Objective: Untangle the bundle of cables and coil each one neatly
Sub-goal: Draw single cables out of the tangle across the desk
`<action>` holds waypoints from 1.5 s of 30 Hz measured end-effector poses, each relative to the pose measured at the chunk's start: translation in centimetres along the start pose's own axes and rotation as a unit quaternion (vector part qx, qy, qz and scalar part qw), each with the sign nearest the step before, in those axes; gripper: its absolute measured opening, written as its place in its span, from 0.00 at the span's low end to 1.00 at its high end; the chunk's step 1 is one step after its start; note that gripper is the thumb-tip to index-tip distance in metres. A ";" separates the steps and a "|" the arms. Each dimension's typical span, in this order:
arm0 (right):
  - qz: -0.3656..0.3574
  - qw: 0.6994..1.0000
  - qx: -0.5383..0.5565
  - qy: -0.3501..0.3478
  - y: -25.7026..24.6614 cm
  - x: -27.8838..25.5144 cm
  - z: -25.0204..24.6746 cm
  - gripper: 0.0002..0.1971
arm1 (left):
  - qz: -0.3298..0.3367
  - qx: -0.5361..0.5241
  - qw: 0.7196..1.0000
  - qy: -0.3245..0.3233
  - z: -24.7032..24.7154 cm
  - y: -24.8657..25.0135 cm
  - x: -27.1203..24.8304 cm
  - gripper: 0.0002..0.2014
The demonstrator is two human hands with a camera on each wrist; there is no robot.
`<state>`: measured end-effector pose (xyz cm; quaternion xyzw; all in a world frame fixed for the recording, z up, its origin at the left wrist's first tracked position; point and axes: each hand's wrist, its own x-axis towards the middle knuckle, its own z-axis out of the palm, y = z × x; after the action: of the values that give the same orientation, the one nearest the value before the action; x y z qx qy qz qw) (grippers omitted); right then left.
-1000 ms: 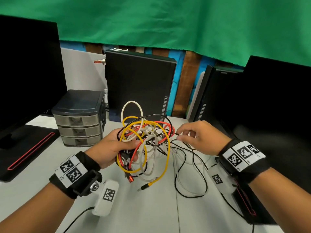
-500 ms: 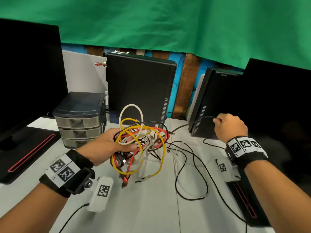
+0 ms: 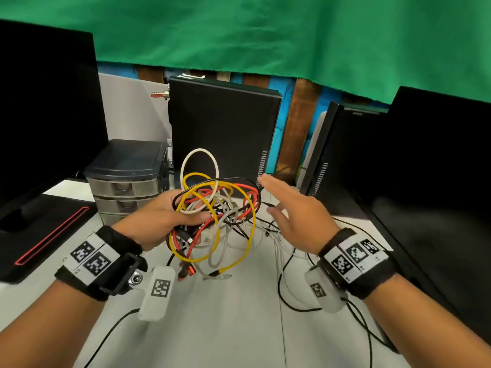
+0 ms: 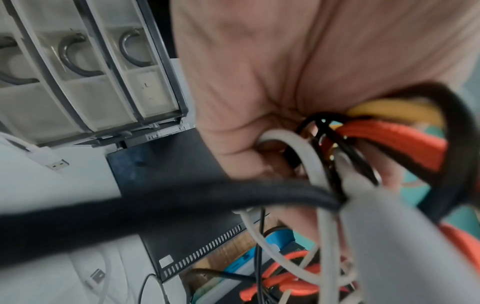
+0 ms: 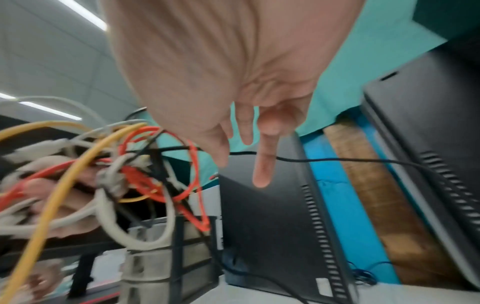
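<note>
While your left hand (image 3: pixel 162 221) grips the bundle of cables (image 3: pixel 215 216) above the white table (image 3: pixel 228 328), with its fingers curled round the knot near the middle, your right hand (image 3: pixel 295 219) hovers just beside the tangle, fingers spread wide and holding nothing. Only 1 strand looks partly free: the thin black cable (image 5: pixel 337 159), which runs out of the knot and off to the right toward the black computer case (image 3: pixel 223 134). I would take that one first. Pinch it close to where it leaves the bundle, not far out, and follow it back through each crossing instead of hauling on it; a hard pull will probably tighten the yellow cable (image 3: pixel 247 205) and red cable (image 3: pixel 247 189) loops around it. Loosen your left grip a little so the loops can slide. The connectors hang low near the table and may catch.
</note>
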<state>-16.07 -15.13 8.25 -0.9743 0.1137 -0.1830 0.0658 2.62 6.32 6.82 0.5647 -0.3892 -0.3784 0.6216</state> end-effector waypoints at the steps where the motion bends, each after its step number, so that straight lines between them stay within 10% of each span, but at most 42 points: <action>1: -0.016 1.000 0.001 0.012 -0.3 0.2 0.0 0.29 | 0.002 0.000 1.000 -0.001 0.0 0.0 -0.1 0.45; 5: -0.056 0.998 -0.023 0.018 -0.5 0.6 -0.8 0.12 | 0.012 -0.003 1.000 0.000 0.0 0.2 -0.4 0.44; 11: -0.008 0.999 0.019 0.048 -0.8 0.2 -1.3 0.23 | 0.028 -0.031 0.999 -0.003 0.1 0.4 -0.3 0.43; 22: 0.017 0.978 0.163 -0.131 -1.1 0.4 -2.1 0.07 | 0.026 -0.073 0.997 -0.022 0.5 0.5 -0.7 0.41; 29: 0.059 0.993 -0.096 0.042 2.2 0.9 -3.7 0.11 | -0.005 -0.031 0.999 -0.026 0.1 -0.7 -0.1 0.42; 39: 0.328 0.932 -0.072 0.137 6.8 1.5 -2.8 0.09 | -0.026 -0.043 0.998 -0.045 0.2 -0.7 0.1 0.38; 45: 0.166 0.975 -0.077 0.128 4.1 1.5 -1.0 0.12 | -0.015 -0.084 0.996 -0.003 0.5 -0.7 0.3 0.37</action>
<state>-15.85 -19.51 9.00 -0.9124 0.2954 -0.2832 0.0051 2.25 5.77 6.20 0.5152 -0.3494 -0.4203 0.6602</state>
